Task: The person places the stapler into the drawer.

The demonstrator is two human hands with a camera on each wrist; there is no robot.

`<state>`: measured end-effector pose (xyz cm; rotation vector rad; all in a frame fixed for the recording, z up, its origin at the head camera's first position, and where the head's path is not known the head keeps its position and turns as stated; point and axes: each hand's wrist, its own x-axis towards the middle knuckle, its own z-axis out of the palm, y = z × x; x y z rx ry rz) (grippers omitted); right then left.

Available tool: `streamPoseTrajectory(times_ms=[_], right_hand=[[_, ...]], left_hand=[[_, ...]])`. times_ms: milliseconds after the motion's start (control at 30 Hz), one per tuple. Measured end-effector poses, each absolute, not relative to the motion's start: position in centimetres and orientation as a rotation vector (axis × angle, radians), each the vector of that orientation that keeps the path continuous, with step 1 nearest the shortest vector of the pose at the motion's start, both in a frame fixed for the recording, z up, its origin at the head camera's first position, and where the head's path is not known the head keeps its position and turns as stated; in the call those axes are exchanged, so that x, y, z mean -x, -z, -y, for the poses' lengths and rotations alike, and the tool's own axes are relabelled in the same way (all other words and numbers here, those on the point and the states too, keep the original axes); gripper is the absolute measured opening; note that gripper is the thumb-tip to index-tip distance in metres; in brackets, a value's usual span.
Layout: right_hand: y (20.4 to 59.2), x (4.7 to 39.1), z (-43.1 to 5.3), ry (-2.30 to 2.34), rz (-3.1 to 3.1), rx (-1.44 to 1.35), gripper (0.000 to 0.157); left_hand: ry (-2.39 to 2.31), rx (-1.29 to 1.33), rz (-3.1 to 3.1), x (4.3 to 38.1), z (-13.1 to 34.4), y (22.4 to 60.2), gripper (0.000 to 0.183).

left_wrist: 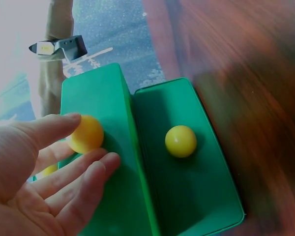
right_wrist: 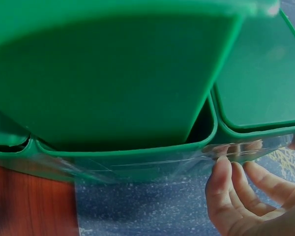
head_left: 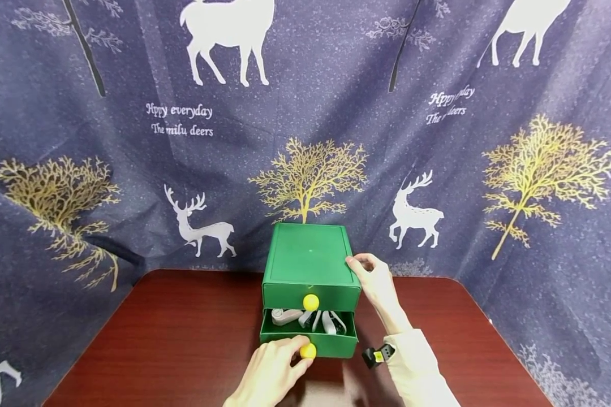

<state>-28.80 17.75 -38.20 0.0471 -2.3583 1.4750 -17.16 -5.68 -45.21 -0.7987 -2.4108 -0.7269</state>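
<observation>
A green drawer cabinet (head_left: 309, 254) with yellow ball knobs stands on the table. Its middle drawer (head_left: 336, 345) is pulled partway out; several pale, rounded objects (head_left: 285, 316), some with dark parts, lie inside, kind unclear. My left hand (head_left: 270, 367) holds that drawer's yellow knob (left_wrist: 87, 135) between thumb and fingers. Below it, the bottom drawer (left_wrist: 187, 196) with its own knob (left_wrist: 181, 141) is closed, seen in the left wrist view. With its fingertips on the cabinet's right side near the top edge, my right hand (head_left: 379, 282) touches the cabinet. The top drawer's knob (head_left: 310, 302) is untouched.
The reddish-brown wooden table (head_left: 193, 322) extends on both sides of the cabinet. A blue-grey cloth (head_left: 265, 124) printed with deer and trees hangs behind it. On the right wrist is a black strap with a small device (head_left: 379, 356).
</observation>
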Motion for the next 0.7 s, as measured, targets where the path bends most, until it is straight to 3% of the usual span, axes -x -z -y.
streamPoseTrajectory(times_ms=[700], right_hand=[[38.3,28.8,-17.8,-1.488,2.333,-0.053,0.032]], left_hand=[[0.781,0.735,2.396,19.9,5.0,45.6,0.017]])
